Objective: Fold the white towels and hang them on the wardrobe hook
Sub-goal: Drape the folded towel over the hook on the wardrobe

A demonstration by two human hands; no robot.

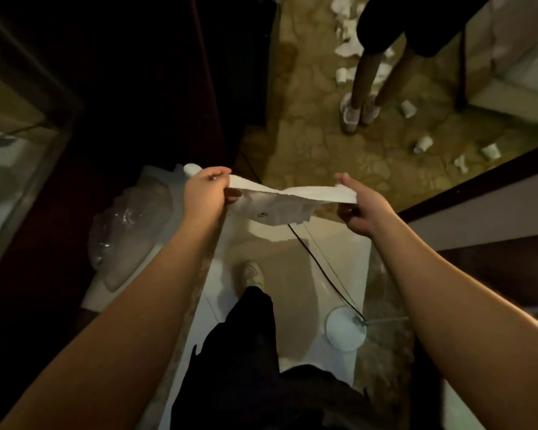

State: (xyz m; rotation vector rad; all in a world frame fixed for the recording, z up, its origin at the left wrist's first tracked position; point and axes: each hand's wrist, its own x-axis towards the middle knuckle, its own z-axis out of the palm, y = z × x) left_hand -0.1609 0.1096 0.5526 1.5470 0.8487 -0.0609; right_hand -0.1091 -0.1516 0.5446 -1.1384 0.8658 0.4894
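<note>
White towel (308,193) is held stretched in the air between both hands, above the floor, its lower layer hanging slack beneath the taut upper edge. Left hand (205,193) grips the towel's left end, fingers curled round it. Right hand (359,209) pinches the right end between thumb and fingers. Scattered paper cups (423,144) lie on the patterned floor (308,125) beyond, near a second person's legs (367,82).
</note>
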